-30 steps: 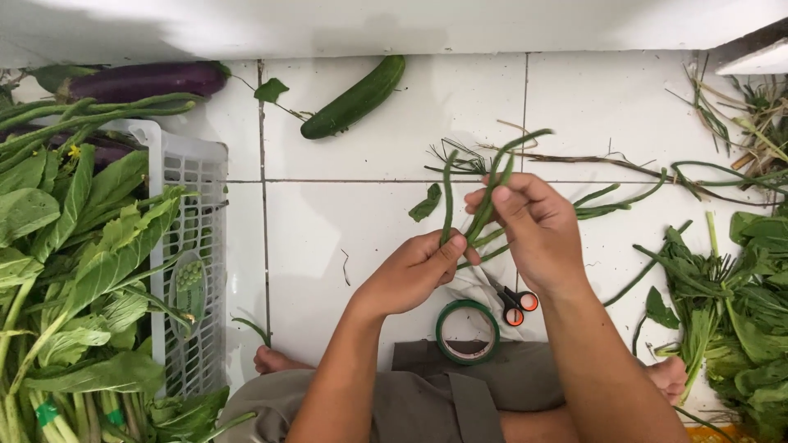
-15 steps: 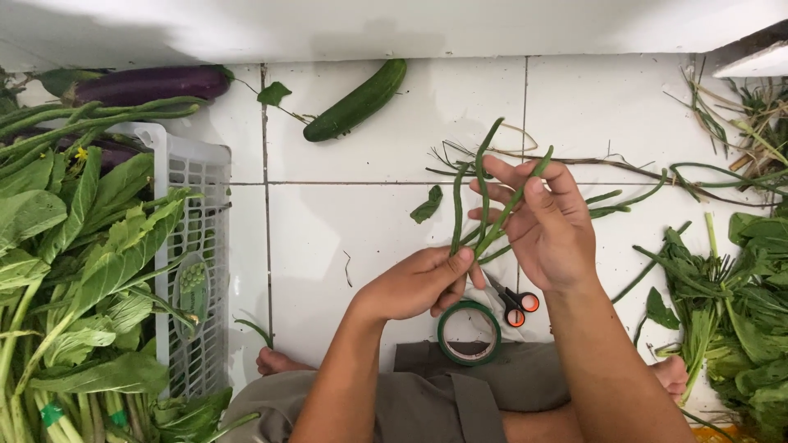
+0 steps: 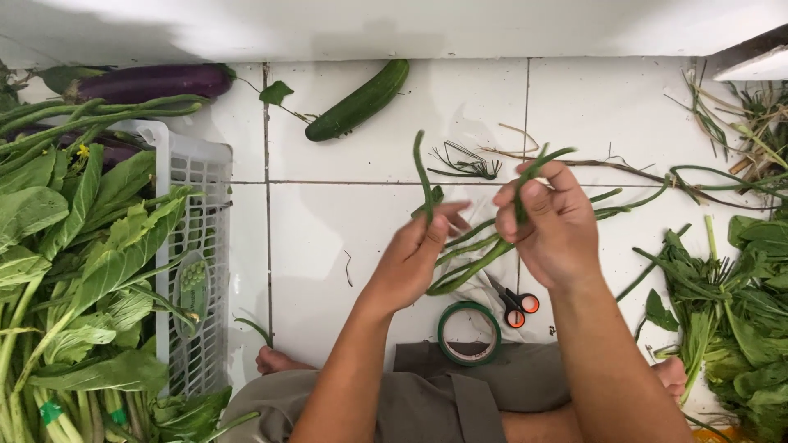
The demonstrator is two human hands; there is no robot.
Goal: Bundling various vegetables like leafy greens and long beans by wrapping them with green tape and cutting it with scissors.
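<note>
A bunch of long beans (image 3: 468,258) is held above the white tiled floor (image 3: 345,238), at the middle of the view. The left hand (image 3: 419,254) is closed around the near end of the bunch, with one bean standing up from its grip. The right hand (image 3: 550,226) is clenched on the far-right part of the bunch, bean tips showing above its fingers.

Just near of the hands, a roll of green tape (image 3: 469,332) lies flat on the floor, and a pair of scissors (image 3: 513,303) with orange-red handles lies just beside it, partly under the bunch. No tape is seen on the beans, so the bunch is judged gathered but not yet bound.

At the left, a white plastic basket (image 3: 201,213) is filled with leafy greens (image 3: 74,246); some stems there carry green bands, so these are judged already bundled. At the far side, an eggplant (image 3: 152,82) and a cucumber (image 3: 361,100) lie on the floor, well apart from the hands. At the right, loose greens (image 3: 739,303) and more long beans (image 3: 698,176) lie unbundled, judged still to be sorted.
</note>
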